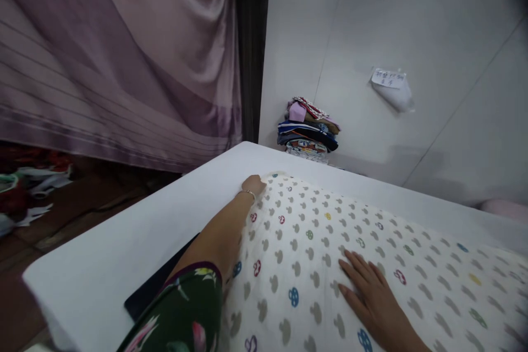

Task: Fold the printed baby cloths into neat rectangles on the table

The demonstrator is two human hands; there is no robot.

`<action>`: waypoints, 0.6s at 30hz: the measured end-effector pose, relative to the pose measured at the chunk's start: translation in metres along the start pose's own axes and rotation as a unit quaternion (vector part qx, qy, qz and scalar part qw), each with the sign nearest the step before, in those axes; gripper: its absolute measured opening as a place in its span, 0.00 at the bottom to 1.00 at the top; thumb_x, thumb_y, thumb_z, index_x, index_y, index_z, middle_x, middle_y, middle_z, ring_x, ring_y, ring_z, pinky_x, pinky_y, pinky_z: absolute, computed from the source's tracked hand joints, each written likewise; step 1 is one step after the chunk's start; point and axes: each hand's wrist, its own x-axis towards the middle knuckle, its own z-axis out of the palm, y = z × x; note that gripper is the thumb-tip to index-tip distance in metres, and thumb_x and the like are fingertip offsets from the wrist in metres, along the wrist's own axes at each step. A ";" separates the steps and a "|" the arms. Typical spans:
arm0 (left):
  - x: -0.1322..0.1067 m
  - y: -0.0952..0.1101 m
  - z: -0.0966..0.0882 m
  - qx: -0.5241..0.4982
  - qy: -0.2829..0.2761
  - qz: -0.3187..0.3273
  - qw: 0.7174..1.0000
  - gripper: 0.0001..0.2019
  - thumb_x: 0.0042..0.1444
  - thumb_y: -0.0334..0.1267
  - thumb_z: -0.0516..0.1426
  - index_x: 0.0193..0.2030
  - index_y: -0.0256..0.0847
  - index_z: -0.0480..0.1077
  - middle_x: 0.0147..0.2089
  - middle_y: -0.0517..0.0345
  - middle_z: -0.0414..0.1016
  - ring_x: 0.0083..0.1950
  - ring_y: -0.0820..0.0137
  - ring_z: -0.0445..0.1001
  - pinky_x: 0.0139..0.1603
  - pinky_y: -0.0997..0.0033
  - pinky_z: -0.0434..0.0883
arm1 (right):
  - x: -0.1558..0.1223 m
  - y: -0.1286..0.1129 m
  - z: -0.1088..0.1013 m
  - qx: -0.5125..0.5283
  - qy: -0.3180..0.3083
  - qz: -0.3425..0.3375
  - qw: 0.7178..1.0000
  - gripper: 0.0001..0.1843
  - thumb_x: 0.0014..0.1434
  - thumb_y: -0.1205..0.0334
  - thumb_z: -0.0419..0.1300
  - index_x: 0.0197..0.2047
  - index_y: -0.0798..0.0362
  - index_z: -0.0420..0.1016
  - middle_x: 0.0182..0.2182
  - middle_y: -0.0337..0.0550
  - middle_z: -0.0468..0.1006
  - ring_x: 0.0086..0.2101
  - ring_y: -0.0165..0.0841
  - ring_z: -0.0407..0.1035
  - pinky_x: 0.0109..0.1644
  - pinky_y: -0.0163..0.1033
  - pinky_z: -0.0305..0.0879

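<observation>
A white cloth printed with grey and coloured mushrooms (pixel 305 247) lies spread across the right part of the white table (pixel 198 192). My left hand (pixel 253 183), with a thin bracelet at the wrist, is closed at the cloth's far left corner, gripping its edge; the fingertips are partly hidden. Flat on the print, nearer to me and to the right, rests my right hand (pixel 369 294) with its fingers spread. Beneath my left forearm a dark flat item (pixel 150 289) shows in part on the table.
A pile of folded fabrics (pixel 308 129) stands against the wall beyond the table's far edge. A clear bag with a written label (pixel 391 88) hangs on the wall. Purple curtains (pixel 165 66) drape at the left. Scraps of cloth (pixel 37 187) lie on the floor.
</observation>
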 end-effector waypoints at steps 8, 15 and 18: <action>-0.061 -0.030 -0.011 -0.011 -0.041 -0.012 0.999 0.19 0.50 0.43 0.56 0.46 0.36 0.73 0.50 0.42 0.75 0.50 0.61 0.74 0.41 0.74 0.68 | 0.003 -0.002 -0.006 0.036 -0.019 0.010 0.999 0.29 0.65 0.44 0.43 0.64 0.46 0.60 0.65 0.42 0.55 0.63 0.43 0.49 0.63 0.58 0.50; -0.109 -0.044 -0.017 -0.018 -0.046 -0.008 0.999 0.19 0.48 0.41 0.58 0.47 0.35 0.72 0.51 0.43 0.74 0.51 0.60 0.73 0.44 0.72 0.68 | 0.005 -0.001 -0.005 0.040 -0.010 0.012 0.999 0.29 0.65 0.43 0.42 0.61 0.47 0.64 0.64 0.45 0.58 0.63 0.43 0.51 0.63 0.58 0.48; -0.129 -0.044 -0.022 -0.025 -0.038 -0.011 0.999 0.23 0.47 0.40 0.59 0.51 0.36 0.69 0.54 0.43 0.73 0.53 0.60 0.72 0.45 0.72 0.68 | 0.005 0.000 -0.004 0.037 0.000 0.011 0.999 0.29 0.64 0.43 0.42 0.60 0.48 0.66 0.63 0.46 0.60 0.62 0.43 0.52 0.63 0.58 0.49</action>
